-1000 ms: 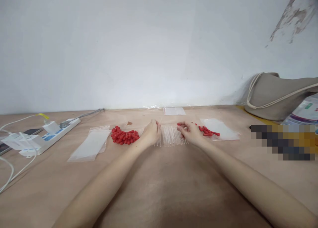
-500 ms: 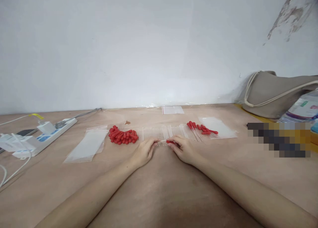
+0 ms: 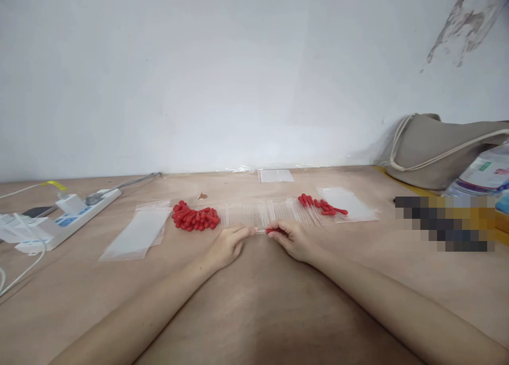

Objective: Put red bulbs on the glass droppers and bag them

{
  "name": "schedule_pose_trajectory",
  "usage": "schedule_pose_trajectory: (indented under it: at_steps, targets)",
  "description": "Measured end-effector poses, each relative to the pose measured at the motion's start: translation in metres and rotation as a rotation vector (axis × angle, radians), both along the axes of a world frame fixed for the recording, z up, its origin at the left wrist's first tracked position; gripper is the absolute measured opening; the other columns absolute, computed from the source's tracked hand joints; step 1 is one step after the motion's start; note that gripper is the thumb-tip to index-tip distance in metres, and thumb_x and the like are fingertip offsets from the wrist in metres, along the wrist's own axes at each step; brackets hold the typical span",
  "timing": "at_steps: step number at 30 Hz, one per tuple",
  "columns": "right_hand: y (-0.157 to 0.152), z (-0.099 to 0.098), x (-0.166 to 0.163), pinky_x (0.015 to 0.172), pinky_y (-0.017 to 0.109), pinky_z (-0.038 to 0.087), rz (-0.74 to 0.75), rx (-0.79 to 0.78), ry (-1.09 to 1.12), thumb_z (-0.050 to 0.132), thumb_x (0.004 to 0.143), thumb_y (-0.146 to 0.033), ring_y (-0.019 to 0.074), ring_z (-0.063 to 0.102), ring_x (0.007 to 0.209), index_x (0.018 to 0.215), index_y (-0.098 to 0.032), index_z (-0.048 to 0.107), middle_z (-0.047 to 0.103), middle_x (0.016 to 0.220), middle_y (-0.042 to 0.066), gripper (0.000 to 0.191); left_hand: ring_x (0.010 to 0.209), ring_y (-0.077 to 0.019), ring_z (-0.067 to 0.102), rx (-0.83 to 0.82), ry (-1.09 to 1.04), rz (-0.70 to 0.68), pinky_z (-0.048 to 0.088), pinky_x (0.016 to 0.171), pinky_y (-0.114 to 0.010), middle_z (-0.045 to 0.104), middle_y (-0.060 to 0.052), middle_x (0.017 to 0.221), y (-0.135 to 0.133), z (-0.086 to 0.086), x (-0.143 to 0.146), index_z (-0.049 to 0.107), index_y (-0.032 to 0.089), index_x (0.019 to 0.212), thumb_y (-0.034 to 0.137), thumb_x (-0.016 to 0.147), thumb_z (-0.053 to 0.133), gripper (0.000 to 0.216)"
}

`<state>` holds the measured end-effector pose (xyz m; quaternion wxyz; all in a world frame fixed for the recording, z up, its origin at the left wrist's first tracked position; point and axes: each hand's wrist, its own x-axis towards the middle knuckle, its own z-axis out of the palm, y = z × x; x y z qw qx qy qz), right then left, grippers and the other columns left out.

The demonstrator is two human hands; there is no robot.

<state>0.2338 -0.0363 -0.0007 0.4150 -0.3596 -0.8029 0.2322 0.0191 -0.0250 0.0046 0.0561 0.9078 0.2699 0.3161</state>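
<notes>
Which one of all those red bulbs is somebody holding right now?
The red dropper bulb pinched in the right hand, lined up with the clear tube in the left hand. The other visible bulbs lie in two groups.

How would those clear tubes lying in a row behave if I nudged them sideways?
The clear tubes would probably roll, being slim and apparently round. They're likely light, given how thin they look. They seem stiff, lying straight; whether glass or plastic, I can't tell.

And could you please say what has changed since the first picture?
The left hand and right hand moved toward the person, in front of the clear tubes. The left now holds one tube, its end at the red bulb in the right. The larger red pile and bags stayed put.
</notes>
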Motion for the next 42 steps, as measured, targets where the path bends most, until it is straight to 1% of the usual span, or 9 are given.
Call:
schedule_pose_trajectory:
  at_steps: [3,12,16,21,25,28,31,37,42]
  targets:
    - [-0.001,0.0,0.0,0.067,0.025,0.045,0.006,0.014,0.006,0.047,0.081,-0.024,0.0125,0.057,0.071,0.083,-0.019,0.059,0.063,0.077,0.001,0.013,0.077,-0.014,0.056,0.04,0.013,-0.019,0.047,0.069,-0.025,0.062,-0.007,0.085,-0.001,0.0,0.0,0.056,0.018,0.105,0.005,0.081,0.032,0.036]
    - [-0.006,0.001,0.0,0.065,0.024,0.045,0.002,0.093,-0.047,0.046,0.082,-0.026,0.0119,0.057,0.069,0.083,-0.019,0.059,0.062,0.075,0.001,0.014,0.077,-0.0138,0.056,0.114,0.053,-0.056,0.047,0.071,-0.025,0.063,-0.008,0.089,-0.001,-0.003,0.001,0.055,0.016,0.105,0.005,0.082,0.032,0.034]
    - [-0.007,0.004,-0.002,0.064,0.024,0.045,0.001,0.135,-0.094,0.046,0.082,-0.024,0.0117,0.056,0.069,0.085,-0.017,0.059,0.061,0.075,0.003,0.015,0.074,-0.0142,0.056,0.166,0.051,-0.034,0.048,0.068,-0.025,0.062,-0.007,0.084,-0.001,-0.005,0.003,0.055,0.016,0.101,0.007,0.083,0.032,0.031]
    - [0.0,0.0,-0.001,0.064,0.024,0.046,-0.009,0.151,-0.097,0.046,0.082,-0.024,0.0126,0.057,0.07,0.085,-0.018,0.058,0.062,0.076,0.003,0.014,0.077,-0.0152,0.057,0.06,0.049,0.094,0.047,0.068,-0.025,0.061,-0.007,0.084,0.0,-0.007,0.005,0.054,0.015,0.099,0.016,0.086,0.037,0.021]
    - [0.001,0.002,0.002,0.063,0.025,0.046,-0.023,0.146,-0.132,0.051,0.08,-0.027,0.0128,0.058,0.069,0.086,-0.019,0.059,0.064,0.078,0.003,0.014,0.071,-0.0144,0.055,0.053,0.046,0.174,0.045,0.066,-0.025,0.059,-0.005,0.077,0.0,-0.004,0.004,0.056,0.016,0.092,0.024,0.087,0.04,0.018]
    - [-0.003,0.008,0.004,0.064,0.025,0.046,-0.016,0.218,-0.202,0.051,0.08,-0.028,0.0137,0.058,0.071,0.089,-0.018,0.059,0.064,0.081,0.005,0.016,0.065,-0.0132,0.052,0.043,0.092,0.178,0.042,0.06,-0.023,0.056,-0.004,0.07,-0.001,-0.002,0.004,0.057,0.015,0.083,0.024,0.088,0.036,0.023]
    - [-0.006,0.011,0.004,0.064,0.024,0.046,-0.007,0.275,-0.226,0.048,0.081,-0.026,0.0134,0.058,0.073,0.091,-0.017,0.059,0.063,0.082,0.006,0.017,0.061,-0.0121,0.05,0.045,0.1,0.187,0.04,0.056,-0.022,0.054,-0.003,0.067,-0.003,-0.002,0.004,0.057,0.015,0.084,0.024,0.088,0.035,0.024]
    - [-0.001,0.004,0.001,0.063,0.024,0.046,0.017,0.289,-0.171,0.046,0.082,-0.023,0.0128,0.057,0.071,0.089,-0.017,0.059,0.063,0.077,0.005,0.016,0.057,-0.011,0.047,0.046,0.087,0.16,0.037,0.054,-0.021,0.049,-0.001,0.061,-0.005,-0.003,0.007,0.056,0.014,0.076,0.024,0.088,0.036,0.026]
    - [-0.002,0.002,0.0,0.061,0.023,0.046,0.048,0.27,-0.159,0.048,0.081,-0.026,0.0126,0.057,0.068,0.084,-0.017,0.058,0.062,0.073,0.004,0.013,0.055,-0.0107,0.045,0.048,0.057,0.118,0.036,0.054,-0.021,0.047,0.0,0.06,-0.006,-0.005,0.009,0.057,0.014,0.078,0.024,0.088,0.037,0.024]
